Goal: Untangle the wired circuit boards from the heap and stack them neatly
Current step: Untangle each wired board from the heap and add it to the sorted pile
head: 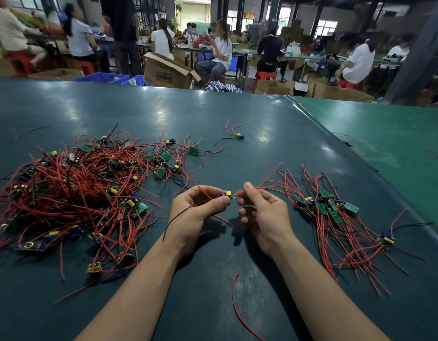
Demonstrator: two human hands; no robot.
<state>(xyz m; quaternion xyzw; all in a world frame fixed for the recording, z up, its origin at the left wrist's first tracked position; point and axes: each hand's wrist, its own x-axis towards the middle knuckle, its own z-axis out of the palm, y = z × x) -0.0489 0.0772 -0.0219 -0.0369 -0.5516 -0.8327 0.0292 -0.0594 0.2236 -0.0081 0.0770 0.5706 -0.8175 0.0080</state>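
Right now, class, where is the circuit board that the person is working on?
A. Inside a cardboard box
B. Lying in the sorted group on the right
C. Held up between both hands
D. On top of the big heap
C: the small circuit board sits between the left hand and right hand, pinched by their fingers above the table.

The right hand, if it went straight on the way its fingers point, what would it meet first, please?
Most likely the small circuit board that the left hand pinches. The right hand points leftward at it, pinching a red wire. Depth is hard to judge.
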